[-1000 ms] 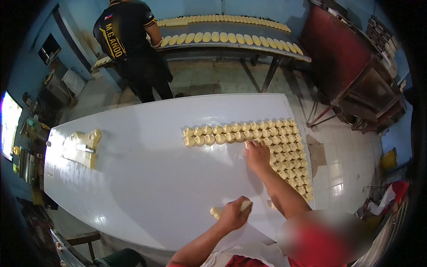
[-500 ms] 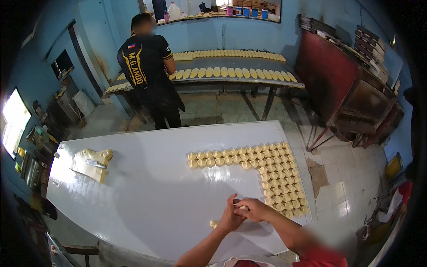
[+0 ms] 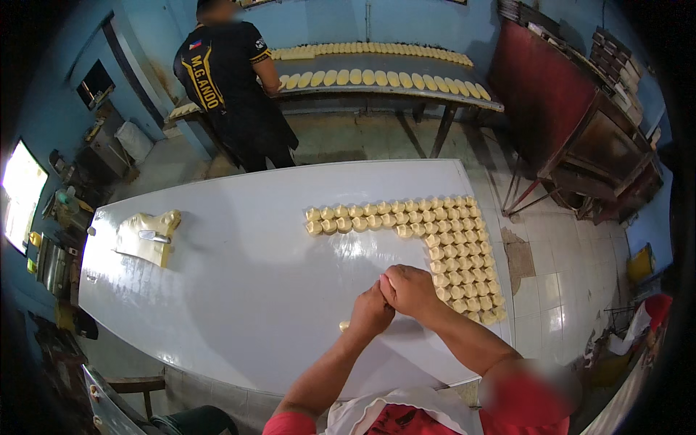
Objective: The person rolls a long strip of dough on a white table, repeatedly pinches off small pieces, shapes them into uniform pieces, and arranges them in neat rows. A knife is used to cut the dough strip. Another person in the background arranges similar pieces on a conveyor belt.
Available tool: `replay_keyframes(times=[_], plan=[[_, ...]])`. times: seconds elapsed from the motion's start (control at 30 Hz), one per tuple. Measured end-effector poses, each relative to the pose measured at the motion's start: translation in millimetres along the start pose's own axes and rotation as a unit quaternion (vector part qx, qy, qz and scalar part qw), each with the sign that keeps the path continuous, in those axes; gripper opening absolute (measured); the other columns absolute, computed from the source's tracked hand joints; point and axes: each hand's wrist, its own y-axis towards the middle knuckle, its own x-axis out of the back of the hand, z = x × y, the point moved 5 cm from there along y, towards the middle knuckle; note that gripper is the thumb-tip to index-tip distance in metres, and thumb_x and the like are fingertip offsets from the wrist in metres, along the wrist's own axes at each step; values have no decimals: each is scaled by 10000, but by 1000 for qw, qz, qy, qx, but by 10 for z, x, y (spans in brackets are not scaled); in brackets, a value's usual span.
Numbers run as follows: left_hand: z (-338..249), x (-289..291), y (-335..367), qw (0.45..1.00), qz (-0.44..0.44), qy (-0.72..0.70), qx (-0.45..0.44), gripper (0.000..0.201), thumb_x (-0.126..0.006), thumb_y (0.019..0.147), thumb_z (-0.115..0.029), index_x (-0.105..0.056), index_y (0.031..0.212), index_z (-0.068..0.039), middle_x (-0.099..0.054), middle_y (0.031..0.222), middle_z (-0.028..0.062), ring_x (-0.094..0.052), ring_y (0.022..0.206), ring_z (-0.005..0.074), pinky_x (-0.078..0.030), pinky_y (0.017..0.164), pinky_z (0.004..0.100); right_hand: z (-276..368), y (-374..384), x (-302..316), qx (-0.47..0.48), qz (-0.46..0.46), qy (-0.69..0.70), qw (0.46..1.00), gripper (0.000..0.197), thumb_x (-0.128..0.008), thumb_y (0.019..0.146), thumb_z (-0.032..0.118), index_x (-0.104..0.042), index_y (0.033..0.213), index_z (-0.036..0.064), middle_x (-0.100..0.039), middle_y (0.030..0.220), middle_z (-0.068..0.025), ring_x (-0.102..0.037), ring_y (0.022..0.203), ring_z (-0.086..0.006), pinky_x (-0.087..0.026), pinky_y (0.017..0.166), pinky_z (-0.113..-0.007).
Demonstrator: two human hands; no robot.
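Note:
Above the near part of the white table [image 3: 239, 290], both my hands are brought together. My left hand [image 3: 372, 310] is closed, its fingers curled up against the right. My right hand [image 3: 410, 290] wraps over from the other side, knuckles up. The piece of pale dough between them is covered by the fingers now. A small bit of dough [image 3: 344, 326] lies on the table beside my left wrist, partly hidden by it. Right of my hands stand rows of small shaped dough pieces [image 3: 464, 254], packed close in an L-shape along the far and right edges.
A flattened slab of dough [image 3: 141, 243] with a metal scraper [image 3: 154, 236] on it lies at the table's left end. Beyond, a co-worker [image 3: 225, 87] stands at a long table with rows of oval dough pieces [image 3: 355, 77]. A red metal cabinet [image 3: 540, 109] stands far right.
The view has tilted downward, so the table sits higher in it. My hands have closed more tightly together, and the dough that showed between them is covered.

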Motion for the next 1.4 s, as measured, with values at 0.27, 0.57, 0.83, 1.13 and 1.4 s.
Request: replay_keyframes(times=[0.27, 0.57, 0.83, 1.13, 1.4], plan=[[-569, 144, -248, 980, 115, -152, -60, 184, -698, 890, -122, -648, 1060, -72, -705, 880, 188, -693, 835, 420, -558, 758, 447, -1084, 329, -794, -146, 49, -189, 970, 392, -679, 922, 481, -651, 909, 90, -713, 954, -52, -680, 939, -301, -558, 770, -442], [59, 93, -243, 989, 63, -63, 121, 593, -700, 948, -258, -415, 1432, -71, -637, 1175, 274, -645, 1064, 475, -541, 893, 479, -1512, 440, -1025, -131, 49, -129, 982, 418, -710, 922, 265, -652, 1315, 133, -692, 1114, -73, -638, 1029, -344, -524, 904, -460], [419, -243, -377, 986, 27, -152, 60, 928, -869, 820, -250, -281, 1499, -17, -589, 1301, 250, -637, 1152, 397, -533, 937, 468, -301, -388, -366, -154, 337, 277, 887, 320, -662, 990, 325, -688, 1211, 96, -726, 1116, -125, -698, 896, -254, -553, 828, -391], [-431, 284, -660, 989, -95, 44, 104, 365, -725, 889, -253, -572, 1108, -3, -697, 991, 251, -661, 945, 475, -530, 778, 527, 294, -463, 199, 6, 44, 117, 992, 252, -650, 964, 310, -650, 968, 58, -677, 864, -149, -667, 829, -361, -541, 703, -467], [-245, 409, -468, 994, 24, 45, 96, 153, -576, 911, -165, -585, 1013, -51, -702, 930, 217, -662, 850, 460, -529, 722, 528, 514, -235, 78, 36, -12, 35, 999, 189, -619, 917, 234, -614, 821, 71, -661, 730, -131, -667, 651, -323, -534, 583, -444]])
